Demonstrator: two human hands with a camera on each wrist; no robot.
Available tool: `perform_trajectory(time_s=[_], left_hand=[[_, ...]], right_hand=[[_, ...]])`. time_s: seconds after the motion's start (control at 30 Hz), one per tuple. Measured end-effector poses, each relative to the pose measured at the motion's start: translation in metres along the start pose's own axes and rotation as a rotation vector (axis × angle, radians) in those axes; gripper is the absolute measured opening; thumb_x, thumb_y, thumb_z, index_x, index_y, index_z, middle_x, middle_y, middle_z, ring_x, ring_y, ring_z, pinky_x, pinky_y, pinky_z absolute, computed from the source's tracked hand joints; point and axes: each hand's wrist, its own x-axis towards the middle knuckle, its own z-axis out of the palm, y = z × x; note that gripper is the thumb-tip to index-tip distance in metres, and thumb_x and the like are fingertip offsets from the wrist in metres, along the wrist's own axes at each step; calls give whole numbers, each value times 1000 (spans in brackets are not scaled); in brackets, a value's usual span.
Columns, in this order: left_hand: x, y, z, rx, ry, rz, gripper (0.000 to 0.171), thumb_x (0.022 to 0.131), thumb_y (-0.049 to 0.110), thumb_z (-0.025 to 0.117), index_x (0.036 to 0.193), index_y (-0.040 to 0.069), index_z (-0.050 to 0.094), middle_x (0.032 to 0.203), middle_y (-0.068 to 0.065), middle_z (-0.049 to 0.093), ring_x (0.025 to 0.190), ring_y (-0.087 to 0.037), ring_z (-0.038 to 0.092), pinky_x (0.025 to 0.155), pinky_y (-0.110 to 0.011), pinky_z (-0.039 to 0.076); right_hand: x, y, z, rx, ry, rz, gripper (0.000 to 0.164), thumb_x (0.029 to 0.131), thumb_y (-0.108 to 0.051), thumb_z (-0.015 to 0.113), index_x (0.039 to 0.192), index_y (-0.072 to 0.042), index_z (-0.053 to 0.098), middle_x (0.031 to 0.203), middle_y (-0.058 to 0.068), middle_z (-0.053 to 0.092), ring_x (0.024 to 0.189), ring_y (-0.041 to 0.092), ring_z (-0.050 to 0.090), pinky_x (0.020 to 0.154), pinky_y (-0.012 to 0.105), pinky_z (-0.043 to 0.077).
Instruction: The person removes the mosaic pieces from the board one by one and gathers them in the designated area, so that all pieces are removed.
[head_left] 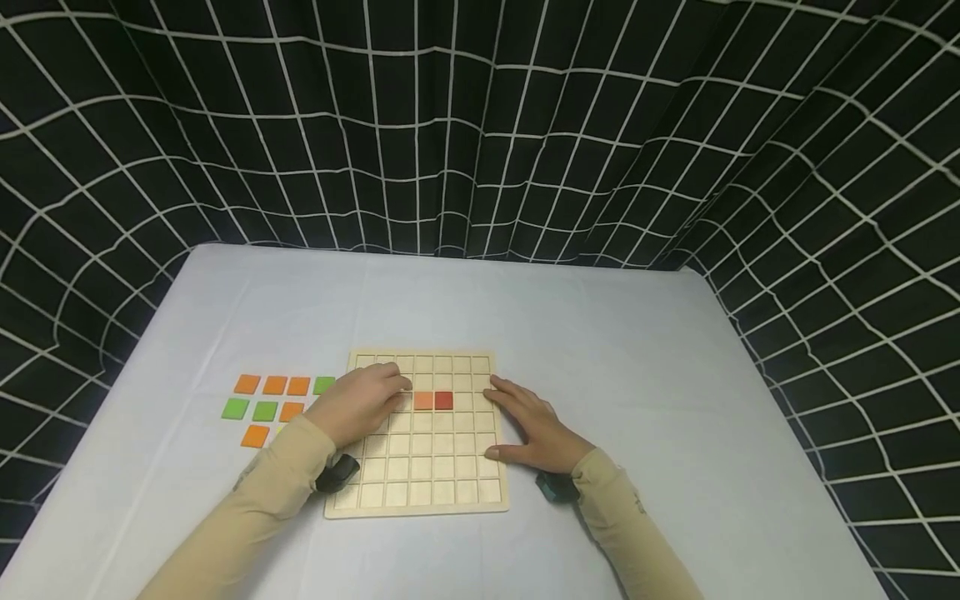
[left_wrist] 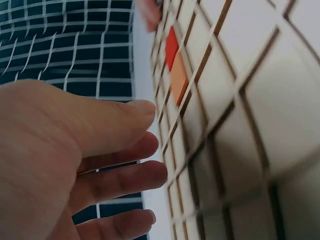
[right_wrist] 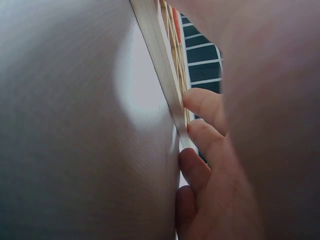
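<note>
A light wooden grid board (head_left: 422, 471) lies on the white-covered table. In its cells sit an orange tile (head_left: 423, 401) and, directly to the right, a red tile (head_left: 444, 401). My left hand (head_left: 360, 404) is above the board's left part, fingers slightly bent, just left of the orange tile. The left wrist view shows no tile between its thumb (left_wrist: 117, 125) and fingers. At the board's right edge, my right hand (head_left: 536, 429) has its fingers spread, the fingertips (right_wrist: 192, 100) touching the rim. Part of the board is hidden under the left hand.
Left of the board, several loose tiles lie on the table: orange tiles (head_left: 275, 385), green tiles (head_left: 265, 411) and a partly hidden yellow one (head_left: 281, 430). A dark curtain (head_left: 420, 150) with white grid lines surrounds the white table (head_left: 637, 350).
</note>
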Motion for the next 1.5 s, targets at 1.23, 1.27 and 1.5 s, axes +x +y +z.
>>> perform_trajectory(time_s=[1.23, 1.27, 1.5], left_hand=[[19, 13, 27, -106, -104, -34, 25, 87, 11, 70, 110, 7, 64, 93, 2, 49, 72, -9, 50, 64, -22, 47], [18, 12, 27, -101, -96, -29, 24, 87, 11, 70, 110, 8, 64, 93, 2, 49, 72, -9, 51, 64, -22, 47], [16, 10, 29, -60, -39, 13, 21, 87, 11, 70, 108, 10, 65, 92, 2, 53, 73, -11, 51, 67, -24, 48]], right_hand=[[0, 2, 1, 18, 0, 3, 84, 82, -52, 69, 149, -21, 30, 159, -2, 17, 145, 28, 18, 110, 59, 22], [0, 2, 2, 18, -2, 3, 84, 82, -52, 69, 149, -21, 30, 159, -2, 16, 145, 28, 18, 110, 59, 22], [0, 0, 0, 19, -4, 10, 84, 82, -51, 70, 149, -20, 31, 159, -1, 17, 145, 28, 17, 110, 59, 21]])
